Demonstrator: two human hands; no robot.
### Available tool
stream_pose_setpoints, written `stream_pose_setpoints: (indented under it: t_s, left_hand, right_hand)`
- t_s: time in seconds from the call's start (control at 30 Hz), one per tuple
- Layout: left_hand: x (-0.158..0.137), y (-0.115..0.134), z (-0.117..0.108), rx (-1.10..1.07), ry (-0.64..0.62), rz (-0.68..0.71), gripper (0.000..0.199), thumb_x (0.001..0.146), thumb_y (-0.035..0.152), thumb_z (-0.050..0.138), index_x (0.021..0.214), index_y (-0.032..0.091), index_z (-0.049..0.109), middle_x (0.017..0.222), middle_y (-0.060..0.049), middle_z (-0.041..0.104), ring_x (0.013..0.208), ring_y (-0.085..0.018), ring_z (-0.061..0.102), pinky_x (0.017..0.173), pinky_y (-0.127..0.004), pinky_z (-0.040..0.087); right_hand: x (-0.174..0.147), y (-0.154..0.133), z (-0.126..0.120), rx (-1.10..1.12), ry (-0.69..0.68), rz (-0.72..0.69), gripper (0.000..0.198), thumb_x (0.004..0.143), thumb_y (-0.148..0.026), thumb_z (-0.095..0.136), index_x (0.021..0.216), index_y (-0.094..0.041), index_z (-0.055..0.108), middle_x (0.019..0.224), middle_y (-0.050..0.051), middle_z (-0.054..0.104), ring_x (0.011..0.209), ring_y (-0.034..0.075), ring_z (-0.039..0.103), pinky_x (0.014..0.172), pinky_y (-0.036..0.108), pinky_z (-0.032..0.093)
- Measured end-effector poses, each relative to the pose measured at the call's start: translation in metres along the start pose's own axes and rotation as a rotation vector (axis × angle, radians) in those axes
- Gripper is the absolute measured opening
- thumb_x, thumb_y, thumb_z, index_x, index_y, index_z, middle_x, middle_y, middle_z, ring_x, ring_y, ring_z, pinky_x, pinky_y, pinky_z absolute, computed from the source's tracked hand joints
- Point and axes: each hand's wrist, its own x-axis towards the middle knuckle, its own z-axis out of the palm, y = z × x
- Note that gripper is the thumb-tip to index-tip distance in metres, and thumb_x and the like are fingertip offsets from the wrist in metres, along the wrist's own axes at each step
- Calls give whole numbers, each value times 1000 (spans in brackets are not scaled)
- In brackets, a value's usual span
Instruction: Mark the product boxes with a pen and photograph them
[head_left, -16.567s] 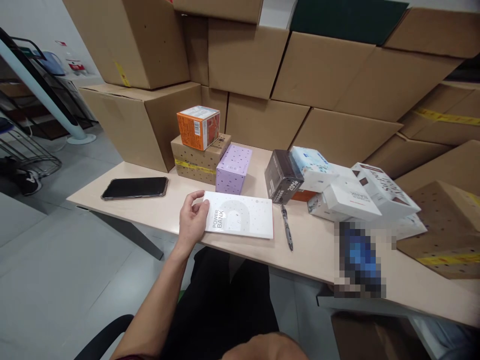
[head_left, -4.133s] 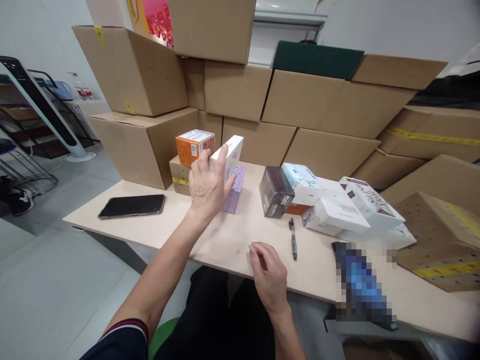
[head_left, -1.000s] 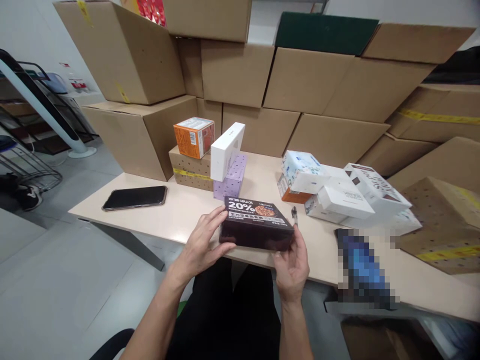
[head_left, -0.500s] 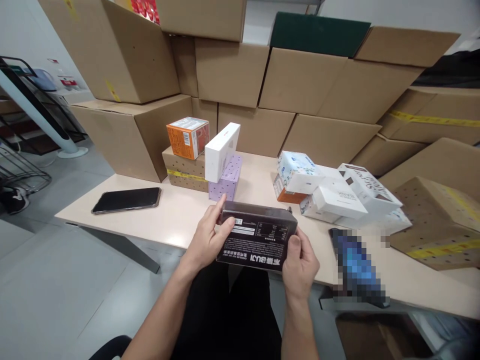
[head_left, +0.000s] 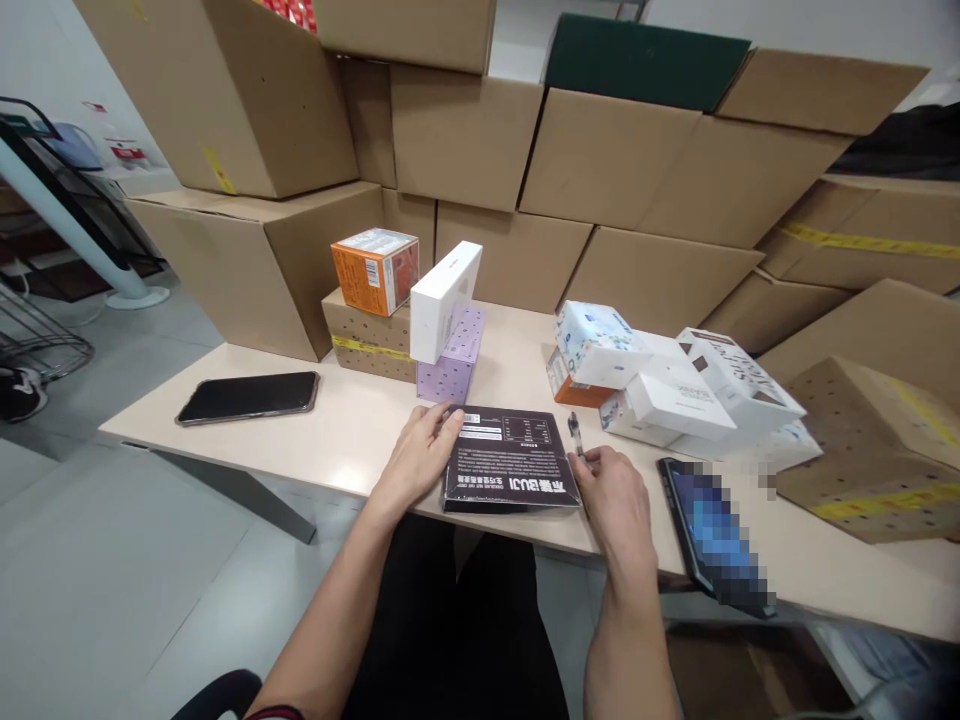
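Note:
A flat black box (head_left: 510, 462) with white print lies on the table close to its front edge. My left hand (head_left: 424, 455) grips its left side, thumb on the top face and fingers along the far left corner. Just right of the box, my right hand (head_left: 616, 500) has its thumb and fingers closed around the near end of a pen (head_left: 575, 430), which points away from me. The fingertips there are partly hidden. Behind the box stands a lilac box (head_left: 446, 378) with a white box (head_left: 442, 305) upright on it.
An orange box (head_left: 364, 275) sits on a taped brown carton (head_left: 367, 335). One phone (head_left: 247, 397) lies at left, another device (head_left: 712, 530) with a blurred screen at right. Several small boxes, including a white one (head_left: 682, 403), are piled at back right. Large cartons (head_left: 600, 160) wall the table's rear.
The black box has gone from being held tilted in both hands to lying on the table. My right hand has let go of it and moved right to the pen.

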Motion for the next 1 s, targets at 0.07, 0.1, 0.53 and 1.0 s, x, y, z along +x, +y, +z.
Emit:
stream_pose_setpoints:
  t_s: [0.07, 0.1, 0.53, 1.0]
  left_hand:
    - [-5, -2, 4, -51, 141, 92, 42, 98, 47, 45, 123, 20, 64, 112, -11, 64, 107, -23, 63, 97, -42, 50]
    - [-10, -2, 6, -83, 237, 173, 36, 98, 41, 46, 120, 19, 65, 112, -10, 63, 106, -22, 63, 95, -40, 51]
    - [-71, 38, 36, 523, 199, 703, 36, 92, 38, 59, 120, 17, 64, 124, -11, 68, 112, -33, 58, 90, -49, 50]
    - [-72, 39, 41, 632, 144, 646, 41, 92, 42, 59, 126, 19, 61, 132, -11, 64, 115, -32, 57, 94, -48, 46]
  right_hand:
    - [-1, 1, 0, 45, 11, 7, 29, 89, -42, 51, 87, -16, 65, 82, 12, 65, 73, 24, 58, 67, 33, 36]
    - [-1, 3, 0, 66, 17, 9, 30, 89, -43, 50, 85, -17, 65, 80, 11, 65, 72, 23, 58, 67, 33, 36]
    - [-21, -8, -9, 1277, 97, 155, 61, 77, -43, 75, 131, -24, 55, 80, -2, 65, 60, 8, 52, 56, 22, 42]
    - [-6, -65, -18, 1424, 121, -43, 28, 81, -39, 69, 81, -22, 48, 61, -8, 52, 47, 6, 45, 44, 17, 37]
